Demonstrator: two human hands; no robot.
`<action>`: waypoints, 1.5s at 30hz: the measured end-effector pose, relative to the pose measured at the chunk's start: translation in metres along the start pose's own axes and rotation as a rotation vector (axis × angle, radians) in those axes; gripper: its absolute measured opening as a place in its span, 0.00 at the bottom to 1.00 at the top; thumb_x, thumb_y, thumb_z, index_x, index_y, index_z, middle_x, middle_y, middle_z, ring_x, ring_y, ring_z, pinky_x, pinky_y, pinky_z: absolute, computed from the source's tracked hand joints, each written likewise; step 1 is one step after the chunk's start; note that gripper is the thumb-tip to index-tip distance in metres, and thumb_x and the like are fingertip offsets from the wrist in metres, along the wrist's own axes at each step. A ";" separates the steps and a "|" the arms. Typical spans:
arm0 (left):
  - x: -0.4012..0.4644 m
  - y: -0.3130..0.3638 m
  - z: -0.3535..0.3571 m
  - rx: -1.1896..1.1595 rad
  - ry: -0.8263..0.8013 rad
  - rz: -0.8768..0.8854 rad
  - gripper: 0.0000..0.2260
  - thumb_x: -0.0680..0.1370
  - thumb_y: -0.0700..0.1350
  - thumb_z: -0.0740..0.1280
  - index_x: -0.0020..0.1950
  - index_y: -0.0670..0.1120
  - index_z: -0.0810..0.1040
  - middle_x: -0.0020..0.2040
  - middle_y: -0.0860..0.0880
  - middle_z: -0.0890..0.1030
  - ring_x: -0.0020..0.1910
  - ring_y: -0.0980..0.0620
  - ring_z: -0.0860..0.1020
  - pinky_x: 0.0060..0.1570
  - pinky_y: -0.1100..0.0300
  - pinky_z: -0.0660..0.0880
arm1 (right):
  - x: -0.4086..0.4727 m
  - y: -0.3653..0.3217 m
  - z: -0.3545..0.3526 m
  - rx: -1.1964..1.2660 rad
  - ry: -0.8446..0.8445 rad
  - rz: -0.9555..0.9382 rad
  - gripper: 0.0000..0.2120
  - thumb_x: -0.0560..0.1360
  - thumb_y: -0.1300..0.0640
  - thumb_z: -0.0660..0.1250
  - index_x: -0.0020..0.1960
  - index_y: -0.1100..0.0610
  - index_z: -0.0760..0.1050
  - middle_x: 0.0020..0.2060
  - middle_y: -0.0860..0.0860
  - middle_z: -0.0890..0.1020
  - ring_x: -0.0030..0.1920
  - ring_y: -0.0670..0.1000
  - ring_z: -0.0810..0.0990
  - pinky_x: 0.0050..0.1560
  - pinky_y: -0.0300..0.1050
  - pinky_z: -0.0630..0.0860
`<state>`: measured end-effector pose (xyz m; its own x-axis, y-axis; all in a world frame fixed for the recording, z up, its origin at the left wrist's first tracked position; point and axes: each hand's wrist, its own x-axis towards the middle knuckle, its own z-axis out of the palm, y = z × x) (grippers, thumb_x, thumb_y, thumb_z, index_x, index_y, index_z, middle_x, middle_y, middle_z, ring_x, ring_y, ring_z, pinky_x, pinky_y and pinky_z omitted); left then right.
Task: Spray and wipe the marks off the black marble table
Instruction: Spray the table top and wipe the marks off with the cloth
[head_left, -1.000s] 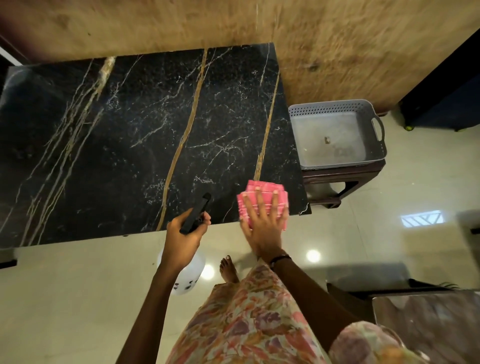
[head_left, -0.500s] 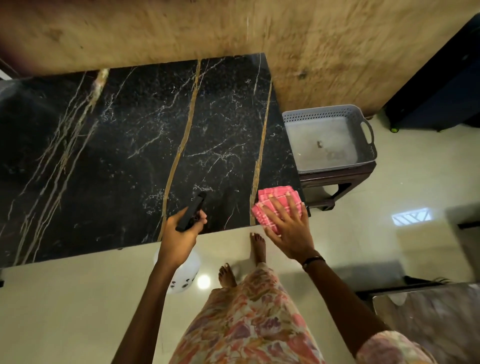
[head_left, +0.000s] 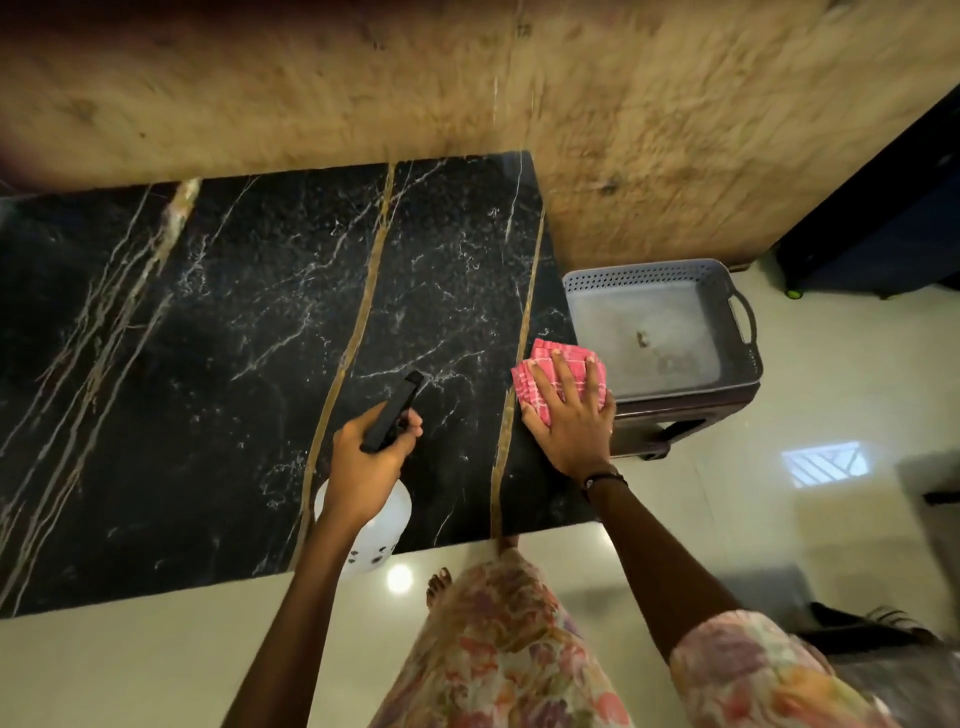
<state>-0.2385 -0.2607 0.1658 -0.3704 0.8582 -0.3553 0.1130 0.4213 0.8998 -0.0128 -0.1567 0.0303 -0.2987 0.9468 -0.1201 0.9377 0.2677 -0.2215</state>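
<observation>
The black marble table (head_left: 218, 364) with gold and white veins fills the left and middle of the head view. My left hand (head_left: 366, 467) grips a white spray bottle (head_left: 382, 525) by its black trigger head, held over the table's near part with the nozzle pointing away from me. My right hand (head_left: 569, 421) presses flat, fingers spread, on a folded pink cloth (head_left: 540, 384) at the table's right edge. Any marks on the dark stone are too faint to tell from the veining.
A grey plastic basket (head_left: 737, 332) sits on a dark stool (head_left: 670, 431) just right of the table. A tan wall runs behind. Glossy pale floor tiles lie in front, with my bare feet and floral dress below. Dark furniture stands at the far right.
My right hand has slid the pink cloth further from me along the table's right edge. The left hand and spray bottle have moved forward over the table. The camera has shifted closer.
</observation>
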 end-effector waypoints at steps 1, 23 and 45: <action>0.012 0.004 0.005 -0.009 0.004 0.004 0.11 0.75 0.34 0.65 0.41 0.50 0.80 0.43 0.43 0.82 0.25 0.59 0.74 0.30 0.61 0.70 | 0.017 -0.001 -0.001 0.005 -0.008 0.005 0.32 0.74 0.34 0.51 0.75 0.45 0.61 0.75 0.52 0.64 0.75 0.66 0.56 0.63 0.75 0.63; 0.227 0.058 0.057 -0.124 0.112 0.075 0.07 0.71 0.35 0.65 0.44 0.46 0.79 0.41 0.46 0.80 0.26 0.62 0.73 0.28 0.71 0.68 | 0.369 -0.031 -0.032 -0.090 -0.099 -0.005 0.33 0.77 0.32 0.50 0.77 0.40 0.42 0.79 0.48 0.45 0.76 0.65 0.40 0.67 0.73 0.57; 0.237 0.064 0.055 -0.145 0.139 0.099 0.06 0.70 0.39 0.64 0.42 0.48 0.79 0.40 0.36 0.79 0.23 0.57 0.68 0.27 0.68 0.65 | 0.305 -0.023 -0.018 -0.035 0.076 0.099 0.32 0.76 0.34 0.48 0.77 0.46 0.54 0.76 0.57 0.60 0.69 0.68 0.65 0.62 0.65 0.69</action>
<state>-0.2681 -0.0137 0.1251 -0.4890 0.8404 -0.2337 0.0250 0.2813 0.9593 -0.1228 0.1294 0.0162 -0.1913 0.9794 -0.0652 0.9679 0.1772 -0.1781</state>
